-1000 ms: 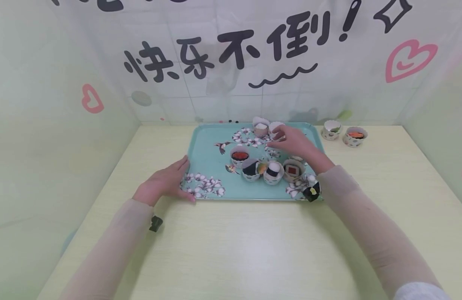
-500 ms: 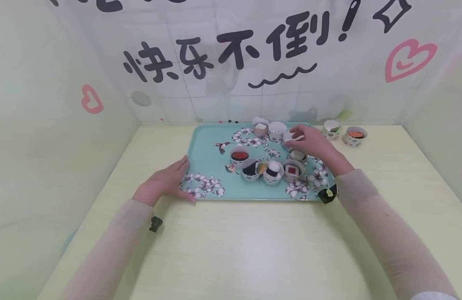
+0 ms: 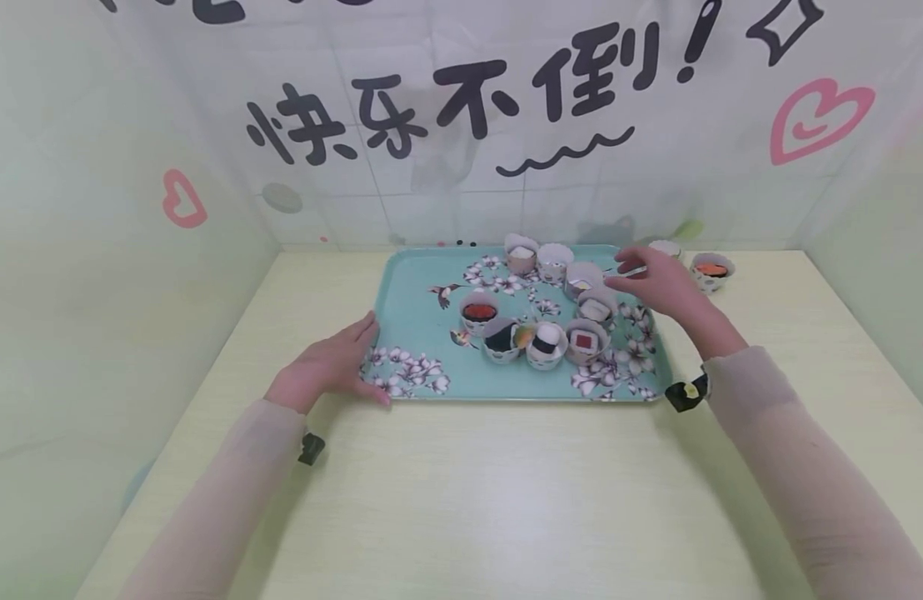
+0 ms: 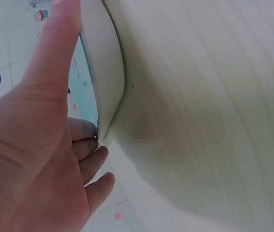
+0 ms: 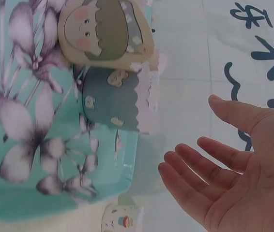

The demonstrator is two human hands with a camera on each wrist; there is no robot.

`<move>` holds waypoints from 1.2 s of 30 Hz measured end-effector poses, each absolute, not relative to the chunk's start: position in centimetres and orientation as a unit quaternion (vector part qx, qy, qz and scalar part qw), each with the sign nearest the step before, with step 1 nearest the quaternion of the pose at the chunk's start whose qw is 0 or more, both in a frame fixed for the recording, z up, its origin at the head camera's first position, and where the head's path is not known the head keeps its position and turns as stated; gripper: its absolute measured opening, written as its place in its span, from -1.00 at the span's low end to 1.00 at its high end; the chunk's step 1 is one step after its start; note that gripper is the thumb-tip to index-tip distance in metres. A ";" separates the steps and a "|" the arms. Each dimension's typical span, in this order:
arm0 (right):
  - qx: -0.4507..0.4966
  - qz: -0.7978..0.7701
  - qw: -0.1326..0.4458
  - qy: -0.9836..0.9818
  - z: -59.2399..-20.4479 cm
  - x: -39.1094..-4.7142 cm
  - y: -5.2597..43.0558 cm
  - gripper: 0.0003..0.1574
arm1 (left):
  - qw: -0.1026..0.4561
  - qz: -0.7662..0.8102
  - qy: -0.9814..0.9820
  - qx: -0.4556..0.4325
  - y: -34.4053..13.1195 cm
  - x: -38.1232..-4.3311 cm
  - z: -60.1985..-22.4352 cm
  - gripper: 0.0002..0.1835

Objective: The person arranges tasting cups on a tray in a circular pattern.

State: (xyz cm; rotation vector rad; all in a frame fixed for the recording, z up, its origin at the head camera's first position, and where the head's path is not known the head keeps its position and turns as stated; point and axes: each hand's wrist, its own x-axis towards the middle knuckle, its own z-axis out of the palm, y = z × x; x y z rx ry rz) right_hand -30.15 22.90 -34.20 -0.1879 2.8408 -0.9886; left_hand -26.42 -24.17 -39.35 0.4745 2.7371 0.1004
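A teal tray (image 3: 412, 321) with printed flowers bears several paper baking cups holding small sushi-like pieces. My left hand (image 3: 328, 362) rests against the tray's left edge, its thumb along the near corner and its fingers extended. Over the tray's far right side, my right hand (image 3: 660, 283) has its fingers spread and holds nothing. Just left of it sits a cup with a white and yellow filling (image 3: 581, 281); a cup with a white piece (image 3: 595, 310) is below that. In the right wrist view the right hand (image 5: 229, 169) is apart from the dark green cup (image 5: 110, 99).
Right of the tray on the table (image 3: 461, 492), a cup with an orange topping (image 3: 710, 271) stands beside another cup (image 3: 667, 248) partly hidden by my right hand. A printed cloth wall (image 3: 461, 192) rises directly behind the tray.
My right hand has let go of the cup with the white and yellow filling, which now stands in the tray's back row. The hand has moved right; the left hand stays put.
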 end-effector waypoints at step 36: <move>0.024 -0.317 0.014 0.948 -35.0 -29.1 30.9 -0.11 | 0.182 0.038 0.969 0.162 -24.1 -26.3 -39.3 0.57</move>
